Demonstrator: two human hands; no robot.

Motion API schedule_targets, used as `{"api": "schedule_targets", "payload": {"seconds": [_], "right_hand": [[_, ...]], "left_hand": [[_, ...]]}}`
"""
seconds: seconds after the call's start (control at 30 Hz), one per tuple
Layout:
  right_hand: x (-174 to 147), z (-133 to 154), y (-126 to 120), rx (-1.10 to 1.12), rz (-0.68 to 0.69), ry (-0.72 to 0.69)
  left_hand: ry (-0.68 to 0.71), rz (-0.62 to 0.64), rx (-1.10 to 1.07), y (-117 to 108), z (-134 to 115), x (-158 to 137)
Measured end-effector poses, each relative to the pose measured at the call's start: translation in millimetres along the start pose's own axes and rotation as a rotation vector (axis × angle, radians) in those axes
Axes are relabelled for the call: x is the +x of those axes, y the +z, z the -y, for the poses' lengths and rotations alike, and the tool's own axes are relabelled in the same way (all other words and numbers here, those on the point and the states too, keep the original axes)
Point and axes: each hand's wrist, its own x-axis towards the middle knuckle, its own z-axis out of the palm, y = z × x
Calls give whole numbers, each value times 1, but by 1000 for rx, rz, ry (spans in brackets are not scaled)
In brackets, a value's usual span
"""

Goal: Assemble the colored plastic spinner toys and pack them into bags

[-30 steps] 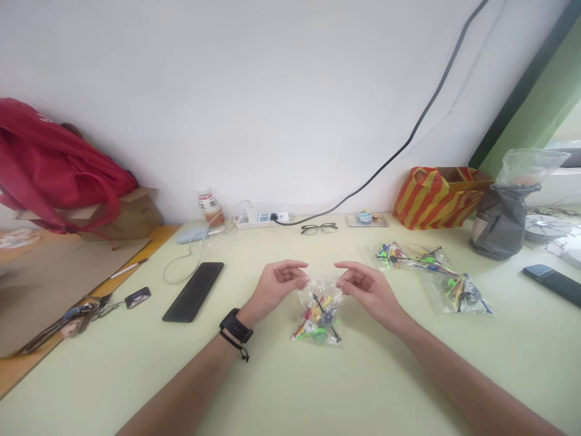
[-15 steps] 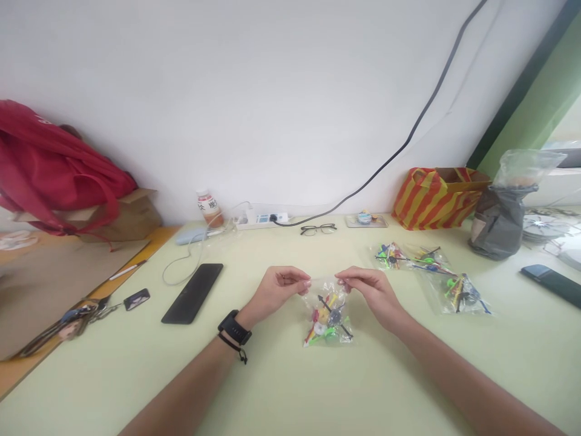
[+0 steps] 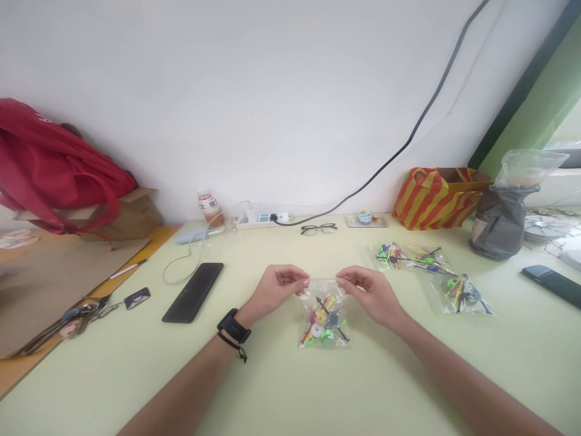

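Note:
A clear plastic bag (image 3: 318,290) hangs between my two hands, over the pale green table (image 3: 281,393). Inside it lie small coloured plastic pieces (image 3: 327,321), among them black, red and yellow arrow-shaped parts and round discs. My left hand (image 3: 284,283) pinches the bag's top left corner between thumb and fingers. At the top right corner, my right hand (image 3: 367,287) grips it the same way. The bag's top edge is stretched fairly straight. On the left wrist are a black watch (image 3: 234,326) and a dark cord bracelet.
Several similar filled bags (image 3: 460,293) lie to the right. A black phone (image 3: 193,292) and keys (image 3: 84,312) are on the left. Along the wall stand a bottle (image 3: 210,208), power strip (image 3: 263,220), glasses (image 3: 319,229), striped bag (image 3: 436,200) and grey bag (image 3: 498,224).
The bag's top edge is pulled straighter and its lower part has swung slightly left. Both hands keep their pinch and have barely moved.

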Motion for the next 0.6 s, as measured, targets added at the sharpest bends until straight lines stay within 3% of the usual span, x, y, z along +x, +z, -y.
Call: {"api": "schedule_targets", "payload": {"seconds": [0.13,0.4,0.6], "right_hand": [[0,2,-2,42,26,-2],[1,2,-2,215,84,193],[1,5,1,191,44,171]], "left_hand": [[17,2,6,0,0,0],[8,29,2,-1,1,-1],[-20,38,6,9,6,-2]]}}
